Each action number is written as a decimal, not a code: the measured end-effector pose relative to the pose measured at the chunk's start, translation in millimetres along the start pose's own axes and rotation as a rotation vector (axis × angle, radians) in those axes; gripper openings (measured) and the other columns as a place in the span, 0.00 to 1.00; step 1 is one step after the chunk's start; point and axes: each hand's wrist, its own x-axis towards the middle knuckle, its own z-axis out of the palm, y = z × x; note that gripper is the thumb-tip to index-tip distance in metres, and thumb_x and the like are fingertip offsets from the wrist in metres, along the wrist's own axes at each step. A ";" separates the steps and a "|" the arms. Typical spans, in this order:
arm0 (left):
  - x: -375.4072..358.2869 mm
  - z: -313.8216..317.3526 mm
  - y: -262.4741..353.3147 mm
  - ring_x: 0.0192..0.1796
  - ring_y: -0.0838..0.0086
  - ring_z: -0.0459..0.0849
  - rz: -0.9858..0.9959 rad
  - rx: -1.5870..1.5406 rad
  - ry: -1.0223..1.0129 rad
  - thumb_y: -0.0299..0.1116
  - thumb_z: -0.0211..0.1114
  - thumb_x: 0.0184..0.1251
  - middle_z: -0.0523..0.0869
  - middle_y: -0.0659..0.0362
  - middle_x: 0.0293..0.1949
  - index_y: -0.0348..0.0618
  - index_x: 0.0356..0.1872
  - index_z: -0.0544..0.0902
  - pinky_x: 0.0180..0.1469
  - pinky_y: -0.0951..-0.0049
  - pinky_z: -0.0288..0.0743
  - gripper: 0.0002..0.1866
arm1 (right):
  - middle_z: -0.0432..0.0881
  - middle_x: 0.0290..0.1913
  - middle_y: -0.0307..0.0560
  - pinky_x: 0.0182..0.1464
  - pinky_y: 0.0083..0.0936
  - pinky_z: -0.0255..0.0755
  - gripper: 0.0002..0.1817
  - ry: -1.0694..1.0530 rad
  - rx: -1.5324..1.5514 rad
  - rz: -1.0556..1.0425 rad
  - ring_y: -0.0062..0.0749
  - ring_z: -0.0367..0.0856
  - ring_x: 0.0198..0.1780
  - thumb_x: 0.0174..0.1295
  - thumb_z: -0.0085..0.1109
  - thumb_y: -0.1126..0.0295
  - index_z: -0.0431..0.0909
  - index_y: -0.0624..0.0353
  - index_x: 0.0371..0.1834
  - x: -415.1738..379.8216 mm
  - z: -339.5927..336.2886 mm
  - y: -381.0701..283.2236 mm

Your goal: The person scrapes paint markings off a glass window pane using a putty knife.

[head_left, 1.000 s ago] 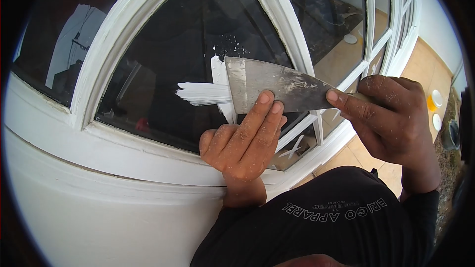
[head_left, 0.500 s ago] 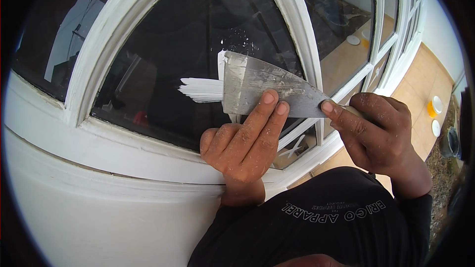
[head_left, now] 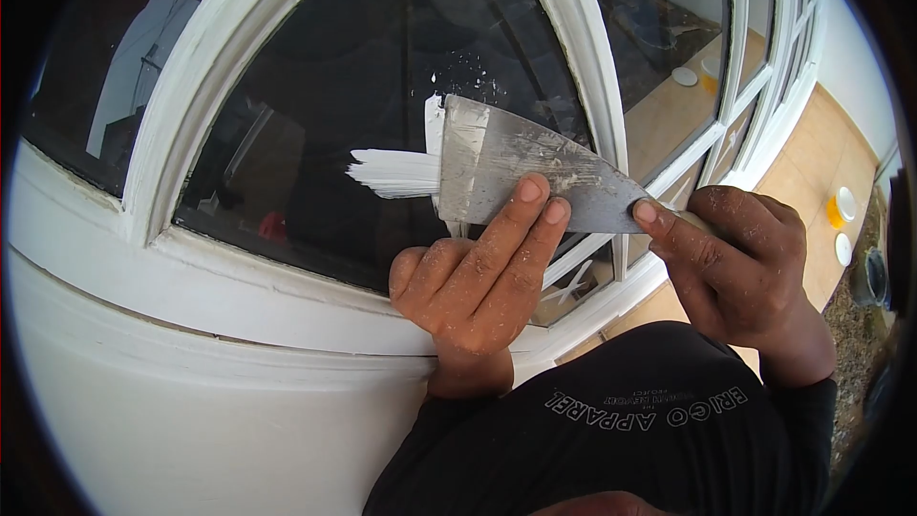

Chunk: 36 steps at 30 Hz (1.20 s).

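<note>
A wide metal scraper [head_left: 544,158] lies against the dark window pane [head_left: 334,67], its straight edge toward the left. My right hand [head_left: 740,263] is closed round its narrow end, with the handle mostly hidden in the fist. Two fingertips of my left hand [head_left: 482,277] press on the blade's lower part, while its other fingers are bent. White paint [head_left: 394,174] forms a streaked patch left of the blade, and a narrow white strip [head_left: 433,124] runs along the blade's edge. Small white specks dot the glass above.
White window frames [head_left: 215,57] curve around the pane, and a white wall [head_left: 220,401] lies below. More framed panes stand at the right. On the tiled floor [head_left: 798,158] are a yellow-and-white container [head_left: 841,207] and a white lid [head_left: 842,248]. A bucket [head_left: 871,275] stands at the far right.
The scraper has shifted slightly to the right, with both hands on it. More of the white strip shows at the blade's left edge.
</note>
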 end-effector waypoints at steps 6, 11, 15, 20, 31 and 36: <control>-2.1 2.2 -0.6 0.19 0.87 0.64 -0.027 -0.012 0.047 0.32 0.70 0.64 0.93 0.74 0.48 0.62 0.44 0.93 0.25 0.81 0.50 0.10 | 0.76 0.27 0.44 0.23 0.26 0.68 0.25 -0.012 0.045 0.018 0.28 0.75 0.22 0.51 0.72 0.79 0.87 0.57 0.57 0.7 -3.2 -1.4; -2.0 1.8 -1.3 0.20 0.87 0.65 -0.001 0.002 0.039 0.32 0.70 0.65 0.94 0.73 0.48 0.61 0.43 0.93 0.26 0.82 0.50 0.10 | 0.76 0.27 0.45 0.23 0.26 0.68 0.25 0.011 0.033 -0.008 0.29 0.75 0.22 0.51 0.71 0.80 0.87 0.58 0.57 3.9 3.2 1.6; -2.9 -0.3 -1.5 0.20 0.87 0.65 -0.011 -0.010 0.041 0.32 0.70 0.65 0.94 0.73 0.48 0.61 0.44 0.93 0.26 0.82 0.50 0.10 | 0.76 0.27 0.44 0.23 0.26 0.68 0.26 0.030 0.050 -0.026 0.29 0.75 0.22 0.50 0.71 0.80 0.87 0.57 0.57 2.1 4.1 2.1; -1.9 0.0 0.7 0.20 0.88 0.65 -0.029 -0.004 0.034 0.33 0.70 0.65 0.93 0.75 0.48 0.62 0.42 0.93 0.27 0.82 0.51 0.09 | 0.76 0.27 0.45 0.22 0.26 0.69 0.27 0.001 0.055 -0.008 0.29 0.75 0.22 0.49 0.71 0.80 0.87 0.58 0.57 3.0 4.7 1.9; -0.4 -0.5 1.7 0.20 0.87 0.63 -0.023 -0.023 -0.023 0.33 0.70 0.65 0.93 0.76 0.49 0.62 0.43 0.93 0.28 0.82 0.51 0.09 | 0.76 0.27 0.45 0.22 0.25 0.68 0.26 -0.003 0.042 -0.008 0.28 0.74 0.22 0.48 0.71 0.81 0.87 0.59 0.55 3.3 0.0 2.2; 0.7 -4.0 -0.6 0.20 0.87 0.63 -0.034 -0.050 -0.016 0.32 0.70 0.65 0.93 0.76 0.49 0.62 0.43 0.93 0.28 0.82 0.51 0.10 | 0.76 0.27 0.45 0.22 0.25 0.67 0.26 -0.006 0.032 0.002 0.28 0.74 0.21 0.49 0.71 0.81 0.87 0.59 0.55 -0.4 -1.9 -0.2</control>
